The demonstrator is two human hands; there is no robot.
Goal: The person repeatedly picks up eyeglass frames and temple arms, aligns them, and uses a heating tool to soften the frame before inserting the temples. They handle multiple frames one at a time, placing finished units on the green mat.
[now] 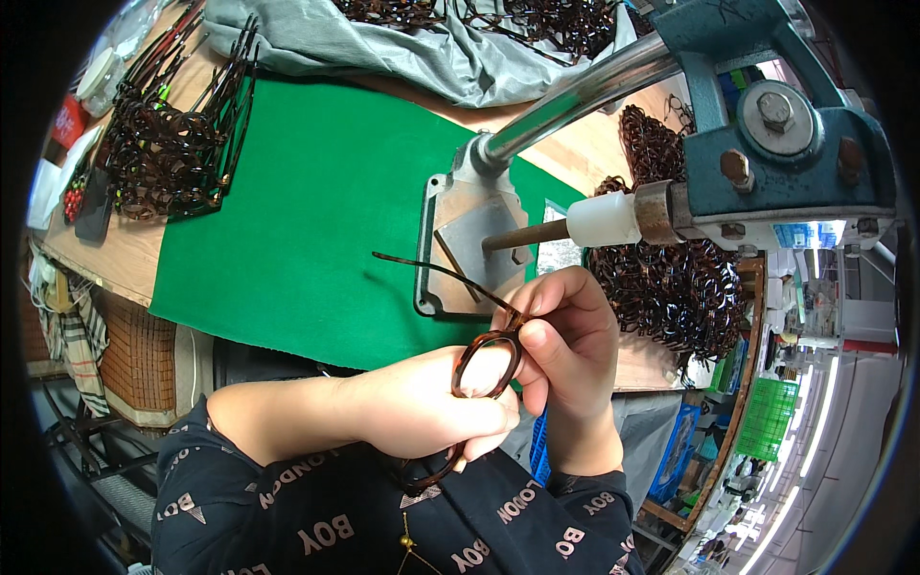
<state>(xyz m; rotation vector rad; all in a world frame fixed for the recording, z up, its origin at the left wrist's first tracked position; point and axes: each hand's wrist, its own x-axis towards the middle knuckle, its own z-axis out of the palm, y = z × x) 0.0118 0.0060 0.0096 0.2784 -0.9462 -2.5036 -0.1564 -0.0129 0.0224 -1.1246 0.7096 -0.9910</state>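
Observation:
Both my hands hold a brown tortoiseshell eyeglass frame [494, 335] in front of my chest, beyond the mat's near edge. My left hand [417, 402] is closed around its middle, between the two rims; the lower rim is partly behind my fingers. At the upper corner, my right hand [583, 335] pinches the frame where the temple joins the rim. That temple [441, 267] sticks out to the upper left, over the metal base [433, 299] of a hand press. The hinge itself is hidden by my right fingertips. Whether lenses are fitted I cannot tell.
The press's teal head [728, 182] rises at the right, with its rod [527, 235] over the base. A green mat [297, 211] covers the table. Brown frames lie heaped at the right [671, 287], at the left [168, 163] and on a grey cloth [287, 43] behind.

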